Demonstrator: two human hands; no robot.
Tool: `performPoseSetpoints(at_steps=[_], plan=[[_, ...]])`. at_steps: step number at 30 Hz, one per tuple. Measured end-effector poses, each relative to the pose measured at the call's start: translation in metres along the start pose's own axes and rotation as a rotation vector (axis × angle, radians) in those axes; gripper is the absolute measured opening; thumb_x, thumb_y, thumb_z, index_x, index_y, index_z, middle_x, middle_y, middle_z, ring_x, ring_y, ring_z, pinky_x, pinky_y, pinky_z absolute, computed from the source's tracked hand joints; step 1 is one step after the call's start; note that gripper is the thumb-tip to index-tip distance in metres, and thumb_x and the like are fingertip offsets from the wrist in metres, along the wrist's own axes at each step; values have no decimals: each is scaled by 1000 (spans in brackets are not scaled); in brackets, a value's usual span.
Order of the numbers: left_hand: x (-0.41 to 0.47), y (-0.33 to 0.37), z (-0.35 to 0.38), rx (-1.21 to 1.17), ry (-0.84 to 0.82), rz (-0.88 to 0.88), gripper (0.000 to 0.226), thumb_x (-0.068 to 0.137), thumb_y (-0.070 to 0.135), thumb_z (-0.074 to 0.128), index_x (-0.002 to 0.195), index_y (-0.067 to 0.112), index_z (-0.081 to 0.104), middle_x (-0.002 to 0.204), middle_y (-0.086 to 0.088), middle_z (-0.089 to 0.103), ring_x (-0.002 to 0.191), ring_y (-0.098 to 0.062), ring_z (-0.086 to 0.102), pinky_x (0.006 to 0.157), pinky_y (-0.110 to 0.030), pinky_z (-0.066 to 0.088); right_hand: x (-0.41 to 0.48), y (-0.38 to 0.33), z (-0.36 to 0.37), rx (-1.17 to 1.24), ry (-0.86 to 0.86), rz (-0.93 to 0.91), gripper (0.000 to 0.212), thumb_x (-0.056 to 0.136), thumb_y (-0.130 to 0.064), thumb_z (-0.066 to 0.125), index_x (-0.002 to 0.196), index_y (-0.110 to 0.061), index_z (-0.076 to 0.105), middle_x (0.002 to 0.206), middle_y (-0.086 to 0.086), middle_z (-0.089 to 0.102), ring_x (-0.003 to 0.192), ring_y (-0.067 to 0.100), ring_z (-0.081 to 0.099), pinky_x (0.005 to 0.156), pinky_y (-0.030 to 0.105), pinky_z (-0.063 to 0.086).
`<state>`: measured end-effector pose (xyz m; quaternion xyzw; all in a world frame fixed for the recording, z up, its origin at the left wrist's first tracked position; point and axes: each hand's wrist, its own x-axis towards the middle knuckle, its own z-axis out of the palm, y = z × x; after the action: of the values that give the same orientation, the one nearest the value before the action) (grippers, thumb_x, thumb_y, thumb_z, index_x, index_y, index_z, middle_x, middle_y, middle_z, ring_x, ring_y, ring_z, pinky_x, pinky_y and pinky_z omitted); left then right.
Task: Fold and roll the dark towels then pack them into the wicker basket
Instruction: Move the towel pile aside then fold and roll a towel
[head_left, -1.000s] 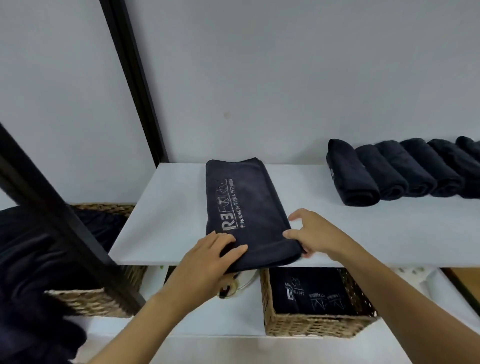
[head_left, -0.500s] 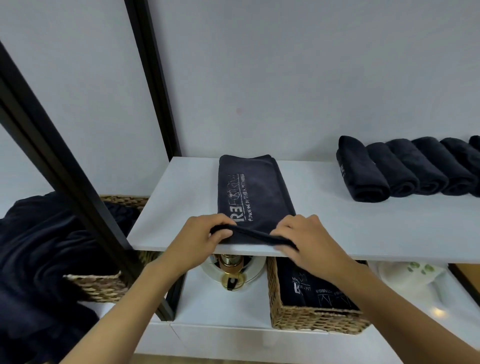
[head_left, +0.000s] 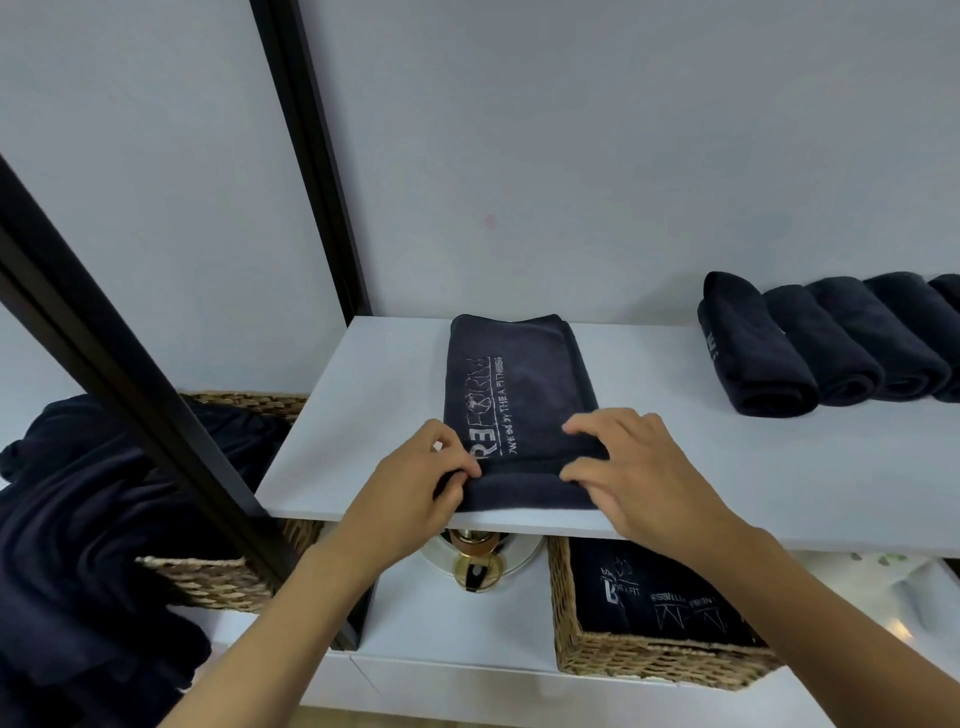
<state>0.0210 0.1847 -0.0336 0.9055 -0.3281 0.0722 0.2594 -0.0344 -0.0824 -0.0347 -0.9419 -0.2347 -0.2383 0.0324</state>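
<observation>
- Two hands on the folded towel (head_left: 519, 400), which lies lengthwise on the white shelf (head_left: 727, 467), its near end right at the shelf's front edge.
- My left hand (head_left: 415, 488) has a closed grip, pinching the turned-over near edge; my right hand (head_left: 628, 467) presses down on that same fold, fingers bent, not really clamping.
- Plenty of bare shelf on both sides of the towel and behind it up to the wall.
- Rolled towels (head_left: 831, 348) sit in a row well off to the right, the last one cut off by the frame.
- Wicker basket (head_left: 649, 660) below the shelf holds dark towels, partly hidden by the shelf.
- A second basket (head_left: 218, 582) at left sits behind a black post (head_left: 130, 395), with dark cloth (head_left: 78, 519) spilling over it.
</observation>
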Motion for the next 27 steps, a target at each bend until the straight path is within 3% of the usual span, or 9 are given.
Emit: performPoseSetpoints(at_steps=[1,4,10,13,15,19,21,23,27], plan=[[-4,-3,0,68,-13,52,26,90,37,54,103,24,72,111,10,52,89,-3,52,78,-20,44,-4,1,1,3,-1,-38,17,80,-26,76,96,-24,75,122,1,59,111,21,50,80,35,41],[-9,-8,-3,315,-10,228,45,83,53,56,111,20,71,115,-1,54,100,-20,51,80,-33,47,-9,4,1,-22,-45,-57,34,73,-44,81,99,-23,77,116,-1,63,107,17,48,79,36,46],[-1,-8,-3,524,19,398,42,87,41,46,108,15,72,94,2,64,93,-23,54,82,-34,39,8,3,-1,-9,-162,-75,26,73,-33,80,96,-25,71,95,-12,67,87,11,60,82,29,40],[3,-1,-8,462,-50,298,36,87,31,47,113,15,66,91,1,68,87,-22,57,80,-32,41,20,7,-10,172,-271,91,17,85,-28,69,102,-27,68,87,-15,67,72,2,54,82,24,41],[12,2,-15,269,-104,103,30,87,30,49,114,21,60,91,2,64,87,-18,53,76,-28,41,27,13,-13,420,-330,264,16,91,-25,63,106,-29,65,90,-16,68,71,-2,55,75,16,39],[42,-5,-18,32,-203,-141,31,92,30,39,87,11,64,90,-2,59,81,-17,53,74,-32,43,44,28,-12,654,-372,446,12,93,-22,63,102,-29,64,92,-14,72,88,0,65,81,20,51],[52,-12,-14,23,-206,-163,29,98,20,43,85,8,65,96,-6,55,86,-20,55,79,-32,44,50,34,-9,652,-351,460,8,92,-24,65,96,-30,63,91,-14,71,88,2,64,82,23,52],[56,-17,-7,43,-141,-147,20,99,17,48,96,16,68,96,-1,55,89,-17,54,79,-28,44,51,36,-5,562,-268,421,7,90,-24,67,89,-31,65,93,-14,64,86,4,61,80,25,50],[46,-11,2,214,122,32,17,82,0,67,90,16,65,88,1,57,79,-21,51,62,-36,48,40,31,11,77,-29,70,14,85,-9,71,87,-23,75,85,-6,65,74,14,58,67,34,50]])
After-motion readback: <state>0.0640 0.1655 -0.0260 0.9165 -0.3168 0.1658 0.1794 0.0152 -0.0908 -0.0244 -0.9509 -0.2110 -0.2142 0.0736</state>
